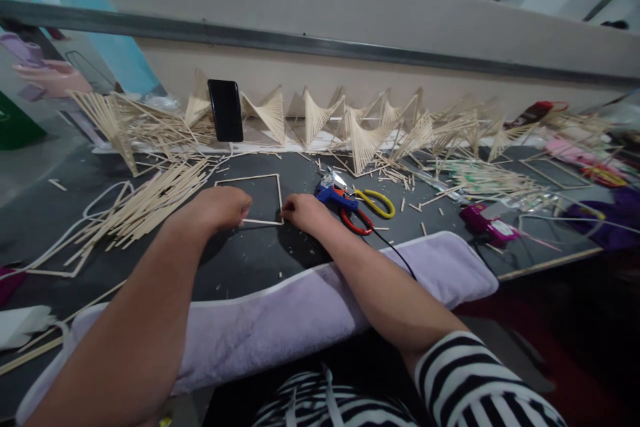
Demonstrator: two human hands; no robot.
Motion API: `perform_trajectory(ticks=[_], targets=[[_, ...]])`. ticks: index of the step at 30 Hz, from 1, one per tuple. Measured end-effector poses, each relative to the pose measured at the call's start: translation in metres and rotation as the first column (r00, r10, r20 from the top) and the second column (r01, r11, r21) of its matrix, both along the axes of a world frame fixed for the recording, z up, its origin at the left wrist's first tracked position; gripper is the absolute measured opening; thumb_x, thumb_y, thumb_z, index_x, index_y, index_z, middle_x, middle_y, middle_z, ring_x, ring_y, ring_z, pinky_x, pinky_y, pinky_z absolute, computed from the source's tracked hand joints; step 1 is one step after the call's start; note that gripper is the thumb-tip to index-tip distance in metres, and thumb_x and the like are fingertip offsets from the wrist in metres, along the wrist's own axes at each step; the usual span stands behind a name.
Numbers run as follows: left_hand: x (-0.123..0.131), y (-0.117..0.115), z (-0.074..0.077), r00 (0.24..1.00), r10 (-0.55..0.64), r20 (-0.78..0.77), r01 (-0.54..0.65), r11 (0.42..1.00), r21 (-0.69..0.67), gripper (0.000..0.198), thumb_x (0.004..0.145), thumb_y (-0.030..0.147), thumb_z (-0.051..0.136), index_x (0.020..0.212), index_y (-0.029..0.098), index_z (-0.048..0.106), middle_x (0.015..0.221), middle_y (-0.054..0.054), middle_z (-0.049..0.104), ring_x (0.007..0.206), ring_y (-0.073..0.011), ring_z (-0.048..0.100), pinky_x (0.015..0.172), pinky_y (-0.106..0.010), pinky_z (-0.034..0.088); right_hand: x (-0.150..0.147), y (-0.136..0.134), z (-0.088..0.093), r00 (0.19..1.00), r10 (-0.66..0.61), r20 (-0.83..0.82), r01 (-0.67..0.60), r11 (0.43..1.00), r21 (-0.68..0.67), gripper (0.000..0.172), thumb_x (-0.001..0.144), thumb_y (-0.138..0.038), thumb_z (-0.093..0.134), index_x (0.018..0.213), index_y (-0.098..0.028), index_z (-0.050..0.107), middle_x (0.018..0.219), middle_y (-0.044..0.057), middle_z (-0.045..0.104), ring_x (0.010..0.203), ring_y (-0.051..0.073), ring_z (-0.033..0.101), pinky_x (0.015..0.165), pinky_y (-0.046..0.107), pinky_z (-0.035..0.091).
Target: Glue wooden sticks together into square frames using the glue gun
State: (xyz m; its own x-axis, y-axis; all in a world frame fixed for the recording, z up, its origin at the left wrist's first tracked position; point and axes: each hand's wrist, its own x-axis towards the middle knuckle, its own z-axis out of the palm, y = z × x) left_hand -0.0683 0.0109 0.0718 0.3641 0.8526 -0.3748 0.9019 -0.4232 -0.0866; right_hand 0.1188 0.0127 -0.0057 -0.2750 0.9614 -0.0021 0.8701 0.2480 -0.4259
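Observation:
A thin wooden stick (263, 221) lies across the front of a square stick frame (250, 178) on the dark tabletop. My left hand (225, 207) is closed around the left end of that stick, its fingers mostly hidden behind the knuckles. At the frame's front right corner, my right hand (304, 211) pinches where the stick meets the side piece. The frame's left side is largely covered by my left hand. Just right of my right hand lie a blue-handled tool (336, 197), red-handled scissors (357, 221) and a yellow-handled tool (377, 203).
Loose sticks (150, 200) are piled at left. A phone (225, 111) stands behind, beside a row of twisted stick models (367, 140). A magenta glue gun (487, 223) lies at right. A lilac cloth (280, 327) covers the table's front edge; cables cross both sides.

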Motion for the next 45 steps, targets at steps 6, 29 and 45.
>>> perform_trajectory(ticks=[6,29,45], targets=[[0.002,0.0,0.0,0.998,-0.01,-0.055,0.01,1.0,0.012,0.015,0.064,0.024,0.053,0.075,0.019,0.062,0.079,-0.006,0.065,0.069,-0.0185,0.057,0.051,-0.026,0.027,0.0,-0.001,0.003,1.0,0.001,0.012,-0.001,1.0,-0.001,0.016,0.076,-0.034,0.06,0.087,-0.024,0.066,0.089,0.001,0.068,0.084,0.016,0.06,0.061,0.022,0.038],[-0.011,0.008,-0.007,0.998,0.027,0.063,-0.027,1.0,-0.008,0.013,0.064,0.027,0.055,0.073,0.021,0.062,0.074,-0.003,0.064,0.067,-0.0158,0.053,0.055,-0.025,0.028,0.008,0.008,-0.004,0.978,-0.007,-0.211,0.039,0.988,0.147,0.012,0.078,-0.027,0.057,0.082,-0.021,0.066,0.078,0.0,0.067,0.075,0.013,0.059,0.066,0.021,0.041],[-0.022,0.009,-0.006,0.961,-0.015,0.276,0.002,0.999,0.048,0.009,0.066,0.025,0.052,0.069,0.021,0.059,0.07,0.001,0.06,0.066,-0.0146,0.051,0.057,-0.025,0.029,0.088,0.014,0.024,0.941,-0.259,0.215,0.268,0.963,-0.013,0.043,0.069,-0.025,0.064,0.109,-0.019,0.052,0.103,0.01,0.063,0.091,0.024,0.059,0.072,0.029,0.043]])
